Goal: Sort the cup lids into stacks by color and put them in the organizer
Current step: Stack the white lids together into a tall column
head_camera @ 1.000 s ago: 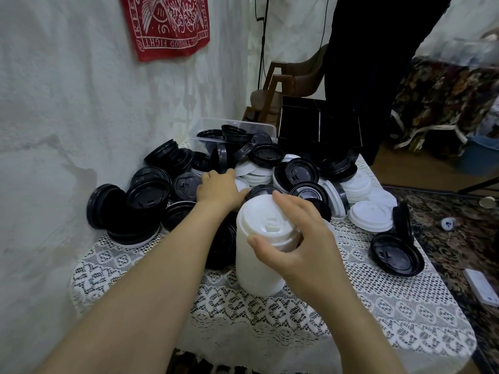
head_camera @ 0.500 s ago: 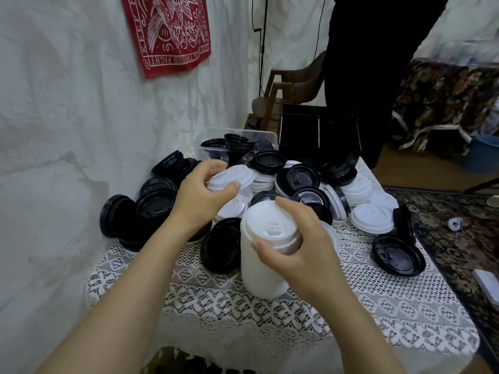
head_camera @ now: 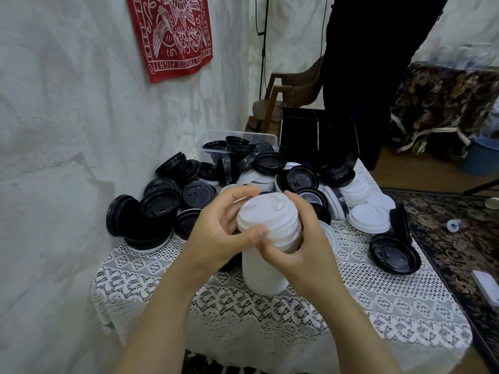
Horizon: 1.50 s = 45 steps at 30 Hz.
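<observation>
Left hand (head_camera: 213,238) and right hand (head_camera: 307,247) are both gripping the top of the upright white lid stack (head_camera: 263,273) on the lace tablecloth (head_camera: 378,306).

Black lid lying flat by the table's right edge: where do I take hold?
Pinch the black lid by its rim on the near-right side, coming down from above. It lies flat on the cloth, and an upright lid crowds its far edge.

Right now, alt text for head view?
A left hand and right hand grip the top of a white lid stack on a lace-covered table. Black lids and white lids lie heaped behind it, near a tub and black organizer.
</observation>
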Available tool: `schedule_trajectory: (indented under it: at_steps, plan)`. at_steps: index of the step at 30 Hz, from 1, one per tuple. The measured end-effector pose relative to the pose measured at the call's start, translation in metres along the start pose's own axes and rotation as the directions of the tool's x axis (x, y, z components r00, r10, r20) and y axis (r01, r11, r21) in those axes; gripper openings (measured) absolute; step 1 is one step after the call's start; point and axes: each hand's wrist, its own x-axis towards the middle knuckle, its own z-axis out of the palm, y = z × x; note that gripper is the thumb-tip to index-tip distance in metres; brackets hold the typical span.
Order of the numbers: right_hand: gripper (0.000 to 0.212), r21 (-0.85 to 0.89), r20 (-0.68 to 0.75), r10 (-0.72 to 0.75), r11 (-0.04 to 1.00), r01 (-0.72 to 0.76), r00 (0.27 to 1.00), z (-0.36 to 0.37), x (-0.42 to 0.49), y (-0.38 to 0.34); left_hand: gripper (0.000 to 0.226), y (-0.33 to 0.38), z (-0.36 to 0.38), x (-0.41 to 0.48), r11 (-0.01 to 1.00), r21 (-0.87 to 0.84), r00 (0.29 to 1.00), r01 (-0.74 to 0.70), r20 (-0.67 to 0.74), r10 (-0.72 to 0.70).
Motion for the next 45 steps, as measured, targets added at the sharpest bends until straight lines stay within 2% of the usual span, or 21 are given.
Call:
schedule_trajectory:
  at_steps: [5,9,12,15,19,23,27,32,39,41,45]
  plan:
    - [0.06,0.07,0.006,0.013,0.997,-0.014,1.0,0.0,-0.001,0.0,0.052,-0.006,0.002,-0.002,0.999,0.012,0.992,0.034,-0.118,-0.032]
    - [0.06,0.084,-0.001,0.003,0.996,-0.003,1.0,0.0,-0.002,0.002,0.031,0.002,0.013,-0.003,0.967,0.241,0.98,0.082,-0.195,-0.034]
    - [0.058,0.083,-0.003,0.014,0.996,-0.013,1.0,0.001,-0.002,0.003,0.027,0.008,0.031,-0.001,0.897,0.397,0.961,0.196,-0.261,-0.094]
    - [0.062,0.084,-0.008,0.016,0.996,-0.016,1.0,0.0,-0.002,0.005,0.031,0.011,0.046,0.005,0.834,0.463,0.927,0.298,-0.35,-0.137]
    - [0.066,0.057,-0.021,0.012,0.998,-0.011,1.0,0.001,-0.002,0.007,0.031,0.009,0.049,0.007,0.85,0.455,0.91,0.265,-0.41,-0.064]
    - [0.074,0.04,-0.024,0.011,0.999,-0.01,1.0,-0.001,-0.001,0.007,0.043,0.011,0.035,0.004,0.923,0.366,0.938,0.117,-0.346,0.018]
    - [0.076,0.063,-0.012,0.026,0.998,-0.025,1.0,-0.001,-0.001,0.006,0.059,0.017,0.018,-0.001,0.969,0.245,0.988,-0.009,-0.15,0.047]
    - [0.078,0.1,0.015,0.032,0.994,-0.034,0.999,-0.003,0.001,0.01,0.06,0.012,0.011,0.004,0.969,0.243,0.999,-0.047,0.009,0.047]
    - [0.073,0.141,0.044,0.028,0.989,-0.034,0.999,-0.006,0.003,0.011,0.06,0.009,0.003,0.007,0.964,0.262,0.996,-0.046,0.088,0.023]
    - [0.078,0.142,0.055,0.033,0.989,-0.041,0.998,-0.006,0.004,0.014,0.058,0.007,0.002,0.007,0.964,0.263,0.995,-0.028,0.099,0.002]
    - [0.103,0.136,0.062,0.071,0.988,-0.079,0.996,-0.007,0.004,0.015,0.056,0.005,0.002,0.008,0.962,0.273,0.992,-0.02,0.123,-0.015]
